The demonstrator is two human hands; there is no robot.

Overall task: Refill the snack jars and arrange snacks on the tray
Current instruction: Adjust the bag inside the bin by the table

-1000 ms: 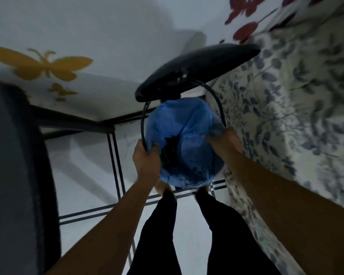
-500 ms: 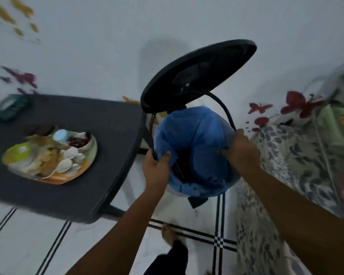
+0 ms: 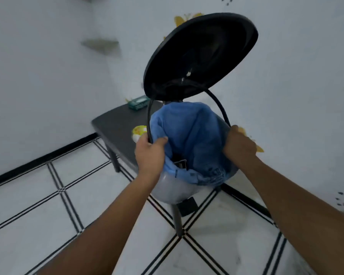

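Observation:
I hold a grey pedal bin [image 3: 170, 188] lifted off the floor, its black lid [image 3: 201, 54] standing open. A blue bag [image 3: 193, 139] lines it, with dark wrappers lying inside. My left hand [image 3: 150, 153] grips the bin's left rim and the bag edge. My right hand [image 3: 239, 144] grips the right rim. Behind the bin stands a dark table [image 3: 117, 126]. A yellow-lidded snack jar [image 3: 139, 130] and a bit of white dish peep out at the bin's left; the bin hides the tray.
A green tissue box [image 3: 139, 102] lies at the table's far end. The floor [image 3: 48, 205] is white tile with black lines, meeting white walls with butterfly stickers. A small shelf [image 3: 100, 44] hangs on the left wall. The bin's pedal [image 3: 188, 206] sticks out below.
The view has swung round: the table and tray moved from the left to behind the bin, and the flowered cloth on the right left the view. Both hands keep their hold on the rim.

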